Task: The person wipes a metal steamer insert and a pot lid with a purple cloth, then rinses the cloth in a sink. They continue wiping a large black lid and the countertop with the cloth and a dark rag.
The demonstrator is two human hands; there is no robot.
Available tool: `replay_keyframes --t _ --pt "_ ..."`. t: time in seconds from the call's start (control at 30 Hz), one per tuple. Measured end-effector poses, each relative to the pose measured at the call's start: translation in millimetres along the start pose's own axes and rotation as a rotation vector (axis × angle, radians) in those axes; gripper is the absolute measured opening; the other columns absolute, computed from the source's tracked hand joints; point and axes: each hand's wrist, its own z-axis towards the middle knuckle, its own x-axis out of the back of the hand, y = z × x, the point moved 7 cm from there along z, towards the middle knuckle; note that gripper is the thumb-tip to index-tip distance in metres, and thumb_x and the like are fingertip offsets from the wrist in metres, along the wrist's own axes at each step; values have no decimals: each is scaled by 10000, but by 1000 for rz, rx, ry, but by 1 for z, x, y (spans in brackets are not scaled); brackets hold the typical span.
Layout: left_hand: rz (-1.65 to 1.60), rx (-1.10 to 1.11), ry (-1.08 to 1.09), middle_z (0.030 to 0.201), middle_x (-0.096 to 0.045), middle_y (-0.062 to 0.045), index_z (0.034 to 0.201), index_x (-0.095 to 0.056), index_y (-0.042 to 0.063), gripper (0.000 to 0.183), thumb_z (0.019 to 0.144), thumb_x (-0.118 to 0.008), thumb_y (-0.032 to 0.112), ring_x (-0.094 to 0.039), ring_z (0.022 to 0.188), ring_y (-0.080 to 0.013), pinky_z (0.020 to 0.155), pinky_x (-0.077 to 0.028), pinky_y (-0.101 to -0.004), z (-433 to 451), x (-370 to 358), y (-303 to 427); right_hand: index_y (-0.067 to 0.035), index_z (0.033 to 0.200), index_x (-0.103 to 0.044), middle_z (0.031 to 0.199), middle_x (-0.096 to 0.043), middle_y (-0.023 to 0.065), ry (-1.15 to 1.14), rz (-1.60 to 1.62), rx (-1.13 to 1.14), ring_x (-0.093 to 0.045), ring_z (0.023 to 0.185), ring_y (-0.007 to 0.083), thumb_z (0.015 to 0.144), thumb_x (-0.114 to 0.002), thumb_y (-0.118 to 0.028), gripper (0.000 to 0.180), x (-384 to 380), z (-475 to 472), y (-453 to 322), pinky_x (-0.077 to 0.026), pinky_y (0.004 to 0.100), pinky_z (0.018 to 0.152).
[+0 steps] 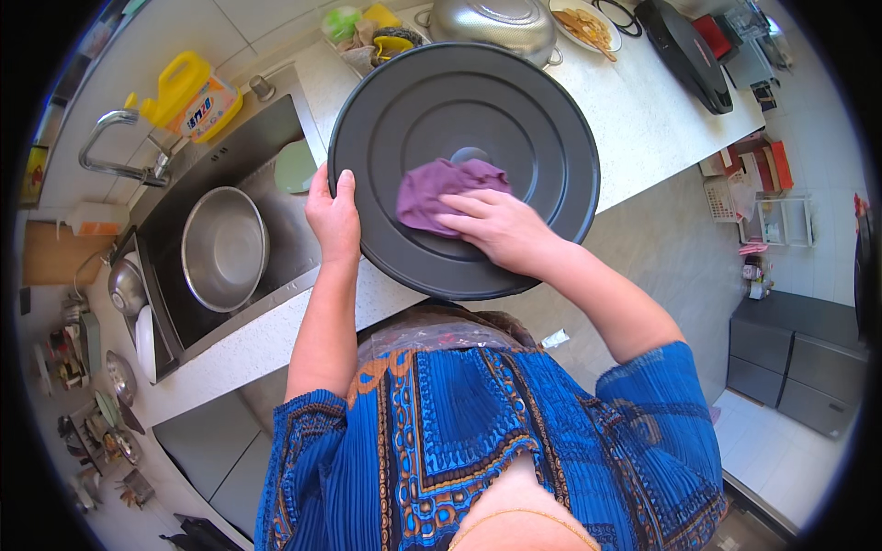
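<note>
A large, round, dark grey lid (448,96) with raised concentric rings is held up in front of me, over the counter's front edge. My left hand (334,219) grips its left rim, with the thumb on the near face and the fingers partly hidden at the edge. A bunched purple cloth (434,193) lies against the face of the lid, just below its round centre (472,156). My right hand (501,224) presses on this cloth with spread fingers, and the palm side is out of sight.
Left of the lid, a steel basin (224,249) and a pale green board (295,167) are in the sink (289,231). A yellow detergent jug (193,96) stands behind, beside the faucet (114,165). Beyond the lid are an upturned steel pot (493,24) and a plate of food (584,24).
</note>
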Motion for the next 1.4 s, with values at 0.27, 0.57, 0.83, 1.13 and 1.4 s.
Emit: replay_keyframes --t 0.27,0.57,0.83,1.13,1.4 --pt "21 -33 -51 1069 -637 -90 1190 -556 -59 323 896 -573 72 -587 945 -140 855 -452 -263 2 -5 2 -117 1149 -581 1263 -525 99 205 -435 -248 -478 1165 281 785 -621 -158 368 41 -11 89 -394 399 963" --pt "22 -13 18 1058 -642 -91 1193 -561 -50 333 887 -592 79 -590 929 -143 851 -456 -267 1 5 -2 -117 1028 -581 982 -556 85 -93 276 -314 -529 976 294 824 -616 -152 210 5 -22 -4 -428 387 843" --pt "61 -15 -1 1077 -640 -97 1209 -546 -61 358 885 -596 82 -593 945 -154 859 -457 -271 1 2 -5 -160 1216 -569 1269 -507 145 138 -81 -235 -506 1147 329 800 -654 -292 445 62 -13 18 -430 415 957" --pt "49 4 13 1096 -635 -102 1205 -543 -64 354 886 -592 81 -590 959 -154 865 -456 -270 0 3 -4 -127 1025 -634 958 -575 98 224 588 -521 -574 894 294 789 -613 -86 241 35 -19 57 -481 402 781" --pt "65 -34 -2 1091 -635 -107 1209 -540 -62 361 885 -589 89 -590 960 -161 868 -455 -278 3 4 -7 -169 1076 -626 1036 -563 86 230 -134 -183 -536 988 288 716 -710 -205 372 14 42 49 -471 398 828"
